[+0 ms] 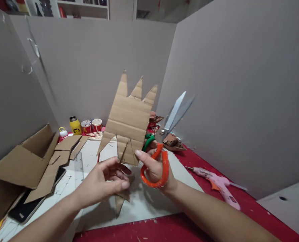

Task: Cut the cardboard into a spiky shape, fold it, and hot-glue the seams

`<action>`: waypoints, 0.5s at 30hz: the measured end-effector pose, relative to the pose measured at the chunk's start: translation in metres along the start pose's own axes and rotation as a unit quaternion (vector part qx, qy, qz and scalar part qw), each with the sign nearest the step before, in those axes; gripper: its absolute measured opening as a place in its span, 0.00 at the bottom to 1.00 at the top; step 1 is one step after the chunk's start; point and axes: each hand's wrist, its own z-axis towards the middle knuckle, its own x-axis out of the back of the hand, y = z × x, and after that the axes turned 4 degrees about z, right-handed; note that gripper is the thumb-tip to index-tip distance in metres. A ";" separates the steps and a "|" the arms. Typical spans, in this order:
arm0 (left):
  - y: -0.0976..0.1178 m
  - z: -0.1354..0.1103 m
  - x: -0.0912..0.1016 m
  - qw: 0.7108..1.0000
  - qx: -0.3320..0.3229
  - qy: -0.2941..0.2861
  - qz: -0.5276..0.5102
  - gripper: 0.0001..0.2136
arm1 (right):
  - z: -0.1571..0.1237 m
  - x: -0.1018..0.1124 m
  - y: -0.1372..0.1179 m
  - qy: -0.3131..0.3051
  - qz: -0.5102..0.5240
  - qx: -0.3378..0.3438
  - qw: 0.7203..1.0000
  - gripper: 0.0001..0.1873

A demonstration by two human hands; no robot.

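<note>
A cardboard cutout stands raised in front of me, with three pointed spikes on top and pointed shapes cut or drawn along its lower edge. My right hand pinches its lower right corner under the thumb. That same hand carries the scissors, which have an orange and a green handle loop; their blades point up and right, slightly apart. My left hand is just below the cutout, fingers curled but thumb apart, seemingly holding nothing. Whether its index finger touches the cardboard is unclear. Pointed cardboard scraps show beneath it.
At left are a cardboard box, cardboard pieces, a phone and a clear ruler. Behind stand a yellow bottle and paper cups. A pink glue gun lies right, near a small brown model.
</note>
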 end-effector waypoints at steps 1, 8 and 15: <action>-0.003 0.001 -0.009 0.999 -0.008 0.035 -0.040 0.14 | -0.001 -0.003 -0.001 -0.007 0.019 0.006 1.000 0.14; -0.011 0.005 -0.021 0.979 -0.016 0.167 -0.114 0.11 | -0.010 -0.011 -0.007 -0.103 0.041 -0.036 0.993 0.16; 0.018 -0.005 0.017 0.945 -0.114 0.286 -0.112 0.09 | -0.011 0.003 0.026 -0.116 -0.024 -0.049 0.992 0.18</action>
